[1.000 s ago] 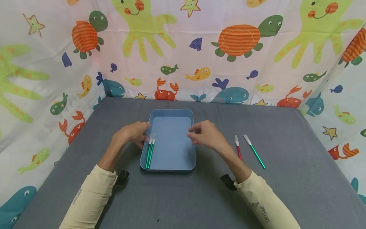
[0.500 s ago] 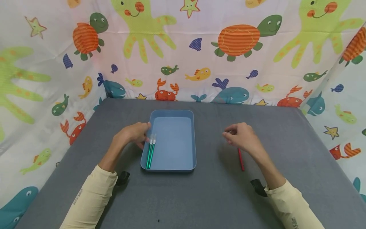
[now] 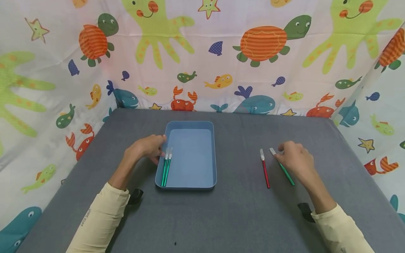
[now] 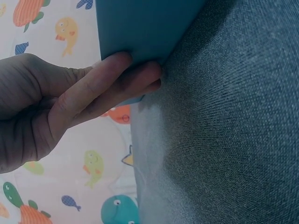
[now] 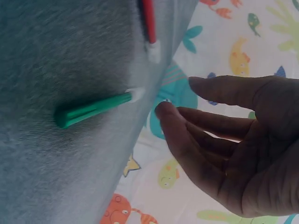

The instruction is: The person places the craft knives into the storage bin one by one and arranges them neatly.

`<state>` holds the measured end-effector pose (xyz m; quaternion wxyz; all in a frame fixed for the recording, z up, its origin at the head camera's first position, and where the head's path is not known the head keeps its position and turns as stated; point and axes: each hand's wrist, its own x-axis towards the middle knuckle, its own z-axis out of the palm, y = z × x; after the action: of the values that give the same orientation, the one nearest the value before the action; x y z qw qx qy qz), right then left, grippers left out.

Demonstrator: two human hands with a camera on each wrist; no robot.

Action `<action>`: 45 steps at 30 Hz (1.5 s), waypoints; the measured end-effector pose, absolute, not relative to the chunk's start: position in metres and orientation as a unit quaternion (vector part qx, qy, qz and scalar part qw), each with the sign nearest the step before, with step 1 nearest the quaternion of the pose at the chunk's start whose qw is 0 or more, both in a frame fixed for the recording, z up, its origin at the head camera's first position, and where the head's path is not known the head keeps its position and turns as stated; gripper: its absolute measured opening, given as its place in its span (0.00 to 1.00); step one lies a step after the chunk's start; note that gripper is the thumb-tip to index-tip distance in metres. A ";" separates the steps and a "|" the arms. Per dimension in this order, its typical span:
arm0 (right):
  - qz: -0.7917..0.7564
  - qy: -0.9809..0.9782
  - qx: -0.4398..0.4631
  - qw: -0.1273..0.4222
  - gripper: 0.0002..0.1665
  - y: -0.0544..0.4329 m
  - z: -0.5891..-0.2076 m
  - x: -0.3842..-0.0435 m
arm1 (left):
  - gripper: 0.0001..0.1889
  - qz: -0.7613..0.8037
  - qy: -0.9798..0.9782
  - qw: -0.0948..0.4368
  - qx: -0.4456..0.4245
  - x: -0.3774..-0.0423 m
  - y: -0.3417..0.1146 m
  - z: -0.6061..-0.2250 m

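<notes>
Left hand (image 3: 148, 146) in a pinch, right hand (image 3: 296, 158) loosely curved

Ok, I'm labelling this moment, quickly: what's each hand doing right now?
Left hand: closed, holding the tray by its edge.
Right hand: open, holding nothing, near the green pen outside the tray.

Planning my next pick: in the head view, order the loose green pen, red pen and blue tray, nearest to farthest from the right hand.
1. Loose green pen: partly hidden behind the right hand.
2. Red pen: left of it.
3. Blue tray: farthest left.
</notes>
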<state>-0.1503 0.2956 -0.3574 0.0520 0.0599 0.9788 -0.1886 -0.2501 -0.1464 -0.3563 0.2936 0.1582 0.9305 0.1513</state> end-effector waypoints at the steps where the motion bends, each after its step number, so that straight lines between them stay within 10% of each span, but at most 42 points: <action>1: -0.186 0.979 0.063 0.056 0.24 0.297 -0.359 -0.150 | 0.36 0.152 0.931 0.293 0.157 -0.250 -0.147 -0.356; 8: -0.177 0.980 0.077 0.058 0.09 0.299 -0.372 -0.149 | 0.40 0.157 0.930 0.292 0.158 -0.248 -0.149 -0.356; 45: -0.156 0.985 0.071 -0.011 0.14 0.299 -0.391 -0.150 | 0.40 0.151 0.933 0.281 0.169 -0.248 -0.151 -0.358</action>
<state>-0.1505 0.2989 -0.3905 -0.0114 0.0705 0.9851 -0.1562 -0.2480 -0.1508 -0.3583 0.2808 0.1688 0.9327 0.1509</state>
